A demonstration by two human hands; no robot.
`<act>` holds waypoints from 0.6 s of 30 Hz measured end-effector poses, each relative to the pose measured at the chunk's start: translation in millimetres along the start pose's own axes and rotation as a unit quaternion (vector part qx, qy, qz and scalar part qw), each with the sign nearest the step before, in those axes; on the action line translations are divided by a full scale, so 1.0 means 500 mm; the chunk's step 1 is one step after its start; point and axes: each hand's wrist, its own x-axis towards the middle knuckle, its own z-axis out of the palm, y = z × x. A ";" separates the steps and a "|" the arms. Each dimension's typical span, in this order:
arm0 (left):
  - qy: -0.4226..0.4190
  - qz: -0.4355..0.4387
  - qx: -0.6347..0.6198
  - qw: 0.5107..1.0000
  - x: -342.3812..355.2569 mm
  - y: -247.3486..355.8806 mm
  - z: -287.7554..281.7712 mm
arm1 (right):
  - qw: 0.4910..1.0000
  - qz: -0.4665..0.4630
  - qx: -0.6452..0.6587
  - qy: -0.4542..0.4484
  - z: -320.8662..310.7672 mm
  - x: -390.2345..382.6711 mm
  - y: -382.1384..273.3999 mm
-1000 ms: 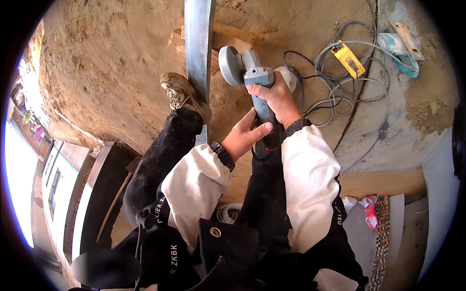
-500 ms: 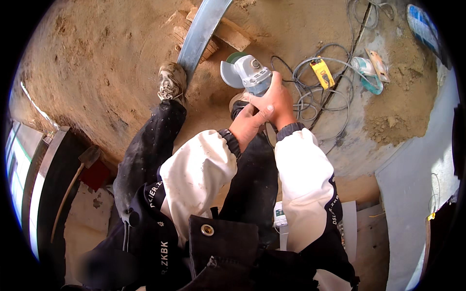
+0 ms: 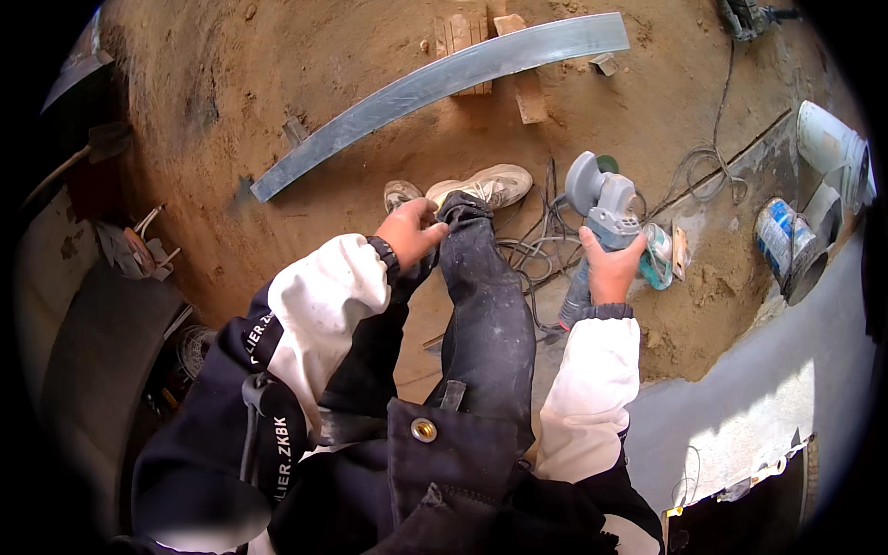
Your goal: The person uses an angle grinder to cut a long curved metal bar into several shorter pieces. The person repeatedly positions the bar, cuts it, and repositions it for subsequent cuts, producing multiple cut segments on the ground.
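Note:
My right hand (image 3: 612, 264) grips a grey angle grinder (image 3: 606, 211) by its body, out to the right of my legs, its guarded disc pointing away from me. My left hand (image 3: 412, 231) is off the tool, fingers loosely curved and apart, just beside the dark trouser leg (image 3: 476, 305) above my shoes (image 3: 490, 185). Beyond my feet a long curved metal strip (image 3: 361, 116) lies over wooden blocks (image 3: 529, 97).
Cables (image 3: 536, 250) coil around the grinder. A teal item (image 3: 655, 271) sits right of it, near a blue-white can (image 3: 777, 240), a white bucket (image 3: 823, 139) and sandy heaps (image 3: 703, 314). A long-handled tool (image 3: 69, 162) and clutter lie left; a grey ledge (image 3: 740, 398) runs lower right.
My left hand has let go of the grinder and moved left. My right hand has carried it rightward. The view has turned, so the metal strip now runs crosswise and my feet are closer together.

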 end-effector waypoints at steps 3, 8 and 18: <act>0.076 -0.028 -0.031 0.996 0.025 -0.187 -0.077 | 0.999 -0.041 0.028 -0.019 0.054 0.015 -0.014; 0.198 -0.002 0.127 0.972 0.069 -0.391 -0.209 | 0.985 -0.094 -0.114 -0.087 0.115 0.052 -0.015; 0.262 -0.085 0.268 0.923 0.121 -0.694 -0.257 | 0.932 -0.213 -0.187 -0.227 0.239 0.029 -0.043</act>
